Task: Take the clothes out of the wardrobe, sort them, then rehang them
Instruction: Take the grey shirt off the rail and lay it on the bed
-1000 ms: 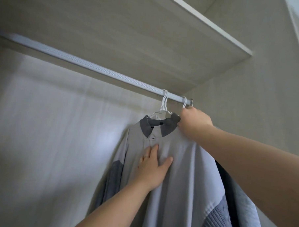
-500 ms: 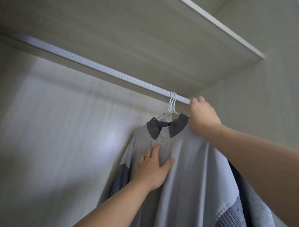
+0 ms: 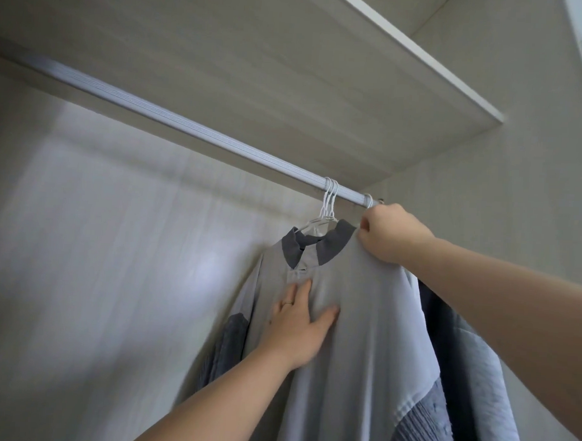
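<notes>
The hanging rail (image 3: 187,129) looks like pale metal, ribbed lengthwise, with a soft sheen. The shelf (image 3: 256,68) above it is matt board with a fine wood-grain finish. The back panel (image 3: 98,245) shows a faint gloss where light reflects. The hangers (image 3: 328,202) are thin, smooth white wire. The shirt (image 3: 362,323) is smooth, matt light grey cloth with a darker collar (image 3: 332,245) and finely ribbed sleeve panels (image 3: 424,426). The garment behind (image 3: 476,378) is crinkled pale cloth.
</notes>
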Tool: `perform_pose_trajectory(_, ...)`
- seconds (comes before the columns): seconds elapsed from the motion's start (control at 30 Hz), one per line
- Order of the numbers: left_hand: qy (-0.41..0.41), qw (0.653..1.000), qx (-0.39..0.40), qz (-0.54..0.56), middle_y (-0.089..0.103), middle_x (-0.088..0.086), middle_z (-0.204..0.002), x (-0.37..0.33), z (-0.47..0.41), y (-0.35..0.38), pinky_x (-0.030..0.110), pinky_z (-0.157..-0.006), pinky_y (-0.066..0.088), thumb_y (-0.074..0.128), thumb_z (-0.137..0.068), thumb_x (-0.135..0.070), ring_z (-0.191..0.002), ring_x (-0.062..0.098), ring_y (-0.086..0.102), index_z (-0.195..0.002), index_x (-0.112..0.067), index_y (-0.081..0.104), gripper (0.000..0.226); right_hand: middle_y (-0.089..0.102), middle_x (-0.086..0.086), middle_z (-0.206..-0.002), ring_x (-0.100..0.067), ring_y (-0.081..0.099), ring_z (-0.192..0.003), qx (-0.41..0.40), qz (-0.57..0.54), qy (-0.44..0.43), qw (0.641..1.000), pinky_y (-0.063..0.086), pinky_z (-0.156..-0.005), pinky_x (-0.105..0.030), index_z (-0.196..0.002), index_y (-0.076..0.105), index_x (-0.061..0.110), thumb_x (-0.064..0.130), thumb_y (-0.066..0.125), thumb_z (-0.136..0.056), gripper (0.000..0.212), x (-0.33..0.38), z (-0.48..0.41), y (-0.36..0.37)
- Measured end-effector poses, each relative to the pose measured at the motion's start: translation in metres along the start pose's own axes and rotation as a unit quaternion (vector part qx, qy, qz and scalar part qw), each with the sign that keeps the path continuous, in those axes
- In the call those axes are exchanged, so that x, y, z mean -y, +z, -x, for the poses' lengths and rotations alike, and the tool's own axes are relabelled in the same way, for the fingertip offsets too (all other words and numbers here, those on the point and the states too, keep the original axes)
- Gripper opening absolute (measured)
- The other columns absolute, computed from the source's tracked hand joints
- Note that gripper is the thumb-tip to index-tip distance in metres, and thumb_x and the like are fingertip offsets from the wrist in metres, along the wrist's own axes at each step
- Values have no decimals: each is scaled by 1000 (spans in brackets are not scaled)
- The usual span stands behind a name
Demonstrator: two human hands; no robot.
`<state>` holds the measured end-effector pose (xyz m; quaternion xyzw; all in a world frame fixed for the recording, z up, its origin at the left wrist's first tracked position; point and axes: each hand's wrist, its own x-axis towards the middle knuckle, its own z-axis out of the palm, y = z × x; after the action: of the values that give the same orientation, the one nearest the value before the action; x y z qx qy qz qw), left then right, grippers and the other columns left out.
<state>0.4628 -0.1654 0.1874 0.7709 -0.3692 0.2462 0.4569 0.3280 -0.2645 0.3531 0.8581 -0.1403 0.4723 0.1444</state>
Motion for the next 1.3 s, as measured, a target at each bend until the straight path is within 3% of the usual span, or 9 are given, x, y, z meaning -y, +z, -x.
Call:
perform_pose_trajectory(0.17, 0, 1000, 2, 17, 5, -8, -167, -6, 4, 2, 45, -122, 17, 41, -90, -72, -152, 22, 11, -157, -39, 6, 82, 37, -1, -70, -27, 46, -66, 4, 21, 12, 1000, 40, -64, -33, -77, 40, 12, 17, 47, -93, 19, 18, 3, 6)
perform_pose_trajectory(0.3, -3, 999, 3, 36, 4, -7, -167, -3, 7, 2, 46, -122, 14, 39, -91, -72, -153, 22, 8, -158, -39, 3, 83, 40, -3, -76, -29, 46, -78, -8, 47, 12, 999, 39, -65, -35, -88, 41, 16, 20, 52, -94, 13, 35, 3, 10)
perform_pose_trajectory(0.4, -7, 1000, 1, 15, 4, -6, -168, 2, 9, 2, 46, -121, 14, 37, -90, -75, -153, 22, 9, -158, -40, 3, 83, 36, -1, -68, -30, 46, -75, -18, 55, 16, 998, 38, -65, -34, -78, 40, 16, 17, 52, -93, 20, 40, 2, 9)
perform_pose_trajectory(0.67, 7, 999, -38, -19, 4, -10, -167, 5, 5, -10, 48, -117, 15, 34, -86, -79, -152, 22, 10, -155, -44, 0, 85, 40, -6, -78, -32, 43, -77, -83, -21, 26, 996, 35, -67, -35, -87, 45, 14, 20, 48, -96, 11, 25, 0, -11)
perform_pose_trajectory(0.9, 75, 981, -178, -33, 8, 0, -167, -28, 22, -21, 50, -117, 19, 37, -93, -67, -152, 24, 10, -155, -41, 4, 75, 60, -17, -101, -39, 57, -89, -112, -51, -9, 992, 43, -70, -39, -100, 54, 12, 35, 43, -99, 25, -28, 48, -33)
perform_pose_trajectory(1.1, 81, 971, -224, -21, 6, -1, -168, -92, 42, -16, 47, -121, 9, 38, -97, -59, -153, 21, 3, -158, -35, 7, 73, 66, -15, -94, -40, 60, -88, -134, -11, -45, 990, 48, -69, -42, -98, 52, 23, 44, 40, -98, 24, -103, 126, -79)
perform_pose_trajectory(1.3, 126, 961, -245, -26, 27, 2, -163, -182, 76, 23, 48, -119, 11, 40, -100, -50, -152, 26, 11, -154, -25, 26, 62, 67, -14, -89, -38, 62, -84, -119, 45, -46, 991, 50, -68, -44, -101, 49, 21, 45, 37, -97, 28, -192, 213, -152)
